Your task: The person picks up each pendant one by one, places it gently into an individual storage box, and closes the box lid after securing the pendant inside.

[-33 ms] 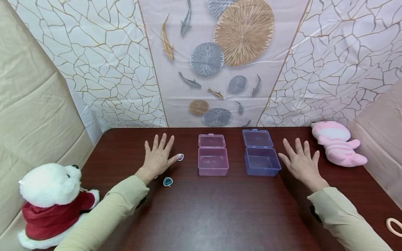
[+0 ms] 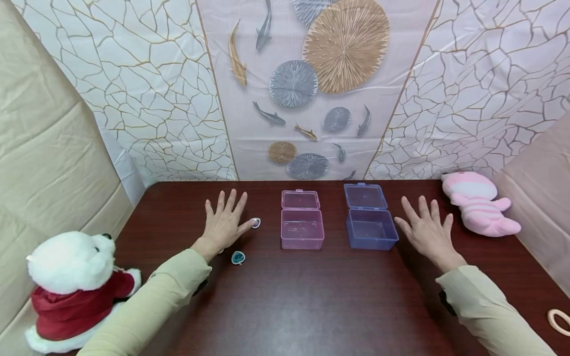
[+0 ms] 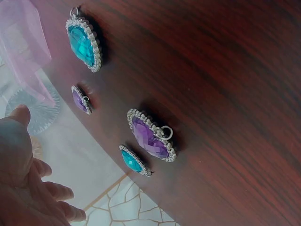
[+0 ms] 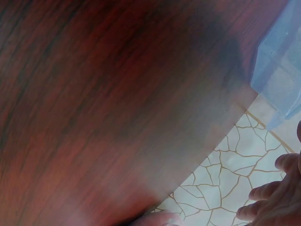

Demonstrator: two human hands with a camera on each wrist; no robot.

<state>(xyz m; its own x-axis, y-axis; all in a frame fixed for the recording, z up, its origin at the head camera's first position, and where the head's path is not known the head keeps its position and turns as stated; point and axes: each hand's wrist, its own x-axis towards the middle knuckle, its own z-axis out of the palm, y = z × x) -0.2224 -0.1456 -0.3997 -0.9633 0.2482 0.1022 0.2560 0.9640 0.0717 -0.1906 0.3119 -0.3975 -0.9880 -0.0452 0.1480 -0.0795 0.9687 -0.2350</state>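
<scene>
My left hand (image 2: 224, 222) lies flat on the dark wooden table (image 2: 311, 296) with its fingers spread. A small purple gem pendant (image 2: 255, 223) sits at its thumb tip, and a teal one (image 2: 238, 257) lies near the wrist. The left wrist view shows several pendants beside the hand (image 3: 23, 179): a large teal (image 3: 83, 43), a small purple (image 3: 80, 99), a large purple (image 3: 149, 140) and a small teal (image 3: 132, 160). A pink box (image 2: 302, 228) and a blue box (image 2: 371, 228) stand with their lids back. My right hand (image 2: 426, 230) rests flat beside the blue box (image 4: 282, 66), holding nothing.
A white bear plush in a red hoodie (image 2: 71, 287) sits at the front left corner. At the back right lies a pink striped plush (image 2: 478, 202). A beige ring (image 2: 558, 321) lies at the right edge. Patterned backdrop sheets close off the table's far side.
</scene>
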